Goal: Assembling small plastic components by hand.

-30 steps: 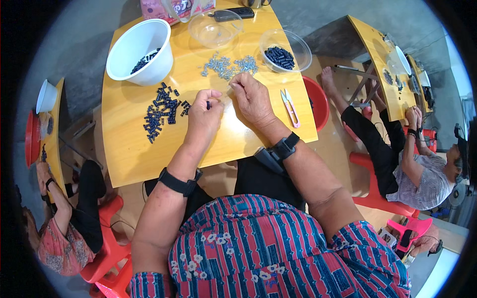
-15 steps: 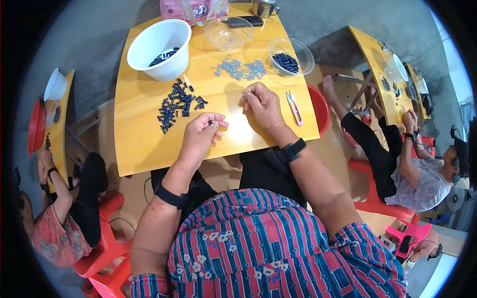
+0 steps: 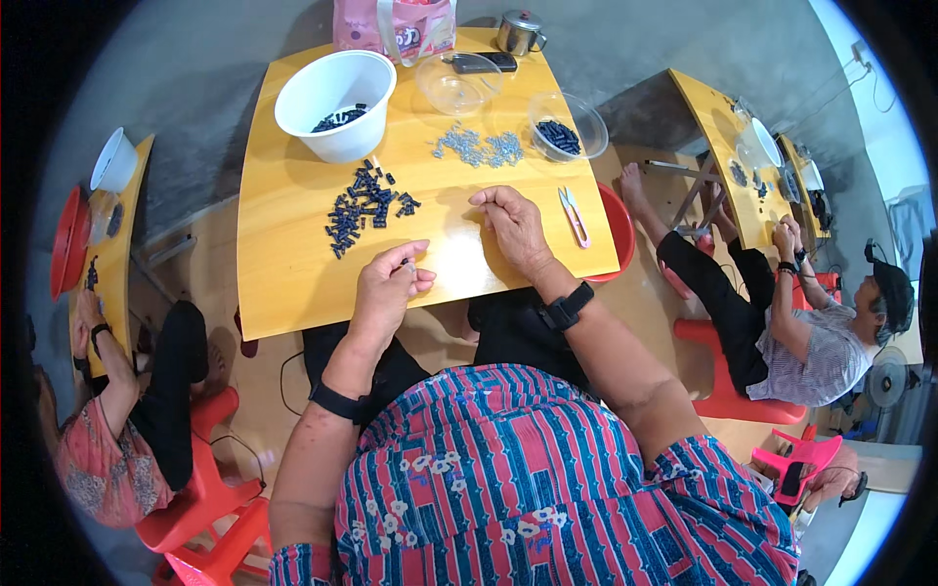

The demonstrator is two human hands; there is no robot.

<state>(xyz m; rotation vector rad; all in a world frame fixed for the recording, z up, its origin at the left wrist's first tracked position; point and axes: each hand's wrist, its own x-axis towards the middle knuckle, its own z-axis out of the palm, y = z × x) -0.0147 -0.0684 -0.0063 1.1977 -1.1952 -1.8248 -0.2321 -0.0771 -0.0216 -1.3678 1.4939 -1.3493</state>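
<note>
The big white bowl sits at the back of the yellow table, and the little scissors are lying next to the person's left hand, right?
Not quite. The head view shows the white bowl at the back of the yellow table, but the little scissors lie beside the right hand, not the left hand.

the yellow table [image 3: 293,264] holds a white bowl [image 3: 337,93]; just below the bowl lie dark little pieces [image 3: 366,205], grey bits [image 3: 479,146] to its right.
</note>
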